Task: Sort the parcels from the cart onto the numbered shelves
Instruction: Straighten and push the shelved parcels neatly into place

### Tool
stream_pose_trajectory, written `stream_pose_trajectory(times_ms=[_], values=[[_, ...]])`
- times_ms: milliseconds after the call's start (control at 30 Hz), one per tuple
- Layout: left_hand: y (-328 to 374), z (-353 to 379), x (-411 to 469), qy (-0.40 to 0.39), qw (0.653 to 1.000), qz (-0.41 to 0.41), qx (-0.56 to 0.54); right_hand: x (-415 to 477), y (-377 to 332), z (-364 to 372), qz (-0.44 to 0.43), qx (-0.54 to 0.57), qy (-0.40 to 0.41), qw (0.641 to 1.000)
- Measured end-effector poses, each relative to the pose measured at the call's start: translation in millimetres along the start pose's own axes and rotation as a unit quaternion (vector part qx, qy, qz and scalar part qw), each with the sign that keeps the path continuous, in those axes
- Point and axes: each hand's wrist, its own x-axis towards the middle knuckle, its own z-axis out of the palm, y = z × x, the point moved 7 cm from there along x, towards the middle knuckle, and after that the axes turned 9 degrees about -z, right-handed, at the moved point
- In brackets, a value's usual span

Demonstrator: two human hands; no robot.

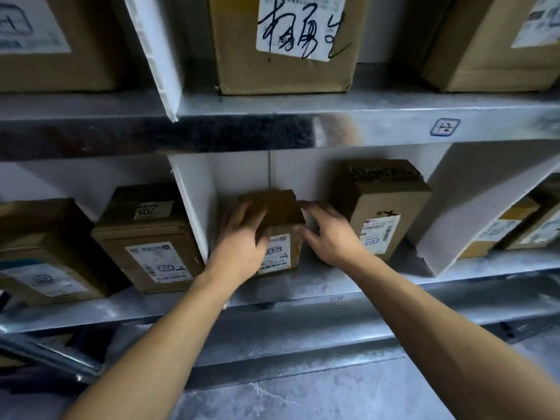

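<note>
A small brown cardboard parcel [280, 234] with a white barcode label on its front stands on the lower metal shelf [318, 286], close to the white divider [194, 204] on its left. My left hand [241, 237] holds the parcel's left top corner, fingers curved over the top. My right hand [328, 234] is at the parcel's right side, fingertips touching its top right edge and thumb near its front corner. Both hands are slightly blurred.
A taller labelled box [378, 207] stands to the right in the same bay, then a slanted white divider [472, 207]. Two labelled boxes [148, 237] fill the bay to the left. The upper shelf edge carries a handwritten tag [444, 127] and holds larger boxes [285, 43].
</note>
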Motion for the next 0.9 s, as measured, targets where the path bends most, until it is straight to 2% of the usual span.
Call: stream_pose_trajectory(times_ms=[167,367,567,700,900], values=[[-3.0,4.8,3.4,0.012,1.0,-0.001,-0.001,11.2,13.6,14.8,0.017,0.048,-0.004,0.999],[-2.4,2.5,1.4,0.023,1.0,0.005,-0.001,2.8,15.6,23.1,0.01,0.13,0.036,0.991],[-2.3,2.4,-0.9,0.008,1.0,0.01,-0.002,-5.4,14.6,24.0,-0.008,0.118,0.074,0.99],[-0.1,2.6,-2.8,0.009,1.0,-0.001,0.009,-4.8,9.6,21.5,-0.009,0.108,0.069,0.992],[13.6,-13.1,-3.5,0.04,0.999,0.028,-0.004,-11.2,-5.6,0.0,-0.033,0.024,0.07,0.997]])
